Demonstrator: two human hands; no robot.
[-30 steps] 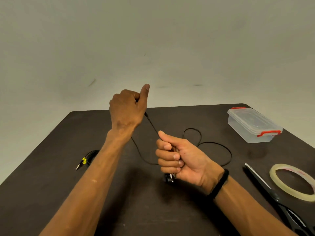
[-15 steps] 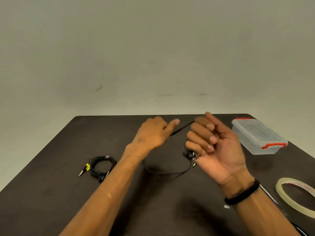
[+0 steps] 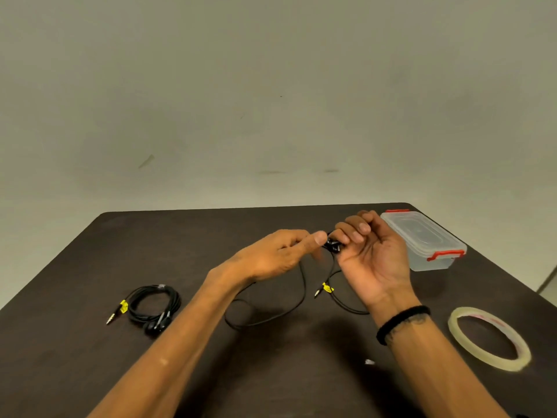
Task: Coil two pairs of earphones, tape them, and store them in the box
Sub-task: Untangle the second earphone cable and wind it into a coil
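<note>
Both hands meet above the middle of the dark table [image 3: 90,372]. My right hand [image 3: 370,254], palm up, has its fingers curled around the black earbuds of a loose pair of earphones [image 3: 301,300]. My left hand [image 3: 277,254] pinches the same cable right beside the buds. The cable hangs down in a loop onto the table, and its plug with a yellow tag lies under the right wrist. A second pair of earphones [image 3: 153,306], coiled and bound, lies at the left. The clear box [image 3: 422,239] with red clips stands shut at the far right.
A roll of clear tape [image 3: 489,337] lies flat at the right edge, near my right forearm. A tiny white scrap [image 3: 369,362] sits on the table near the front. Behind the table is a plain pale wall.
My left hand dropped from a raised fist and came to meet the right hand. The right hand turned palm up and moved toward the box. The cable went from taut to a slack loop.
</note>
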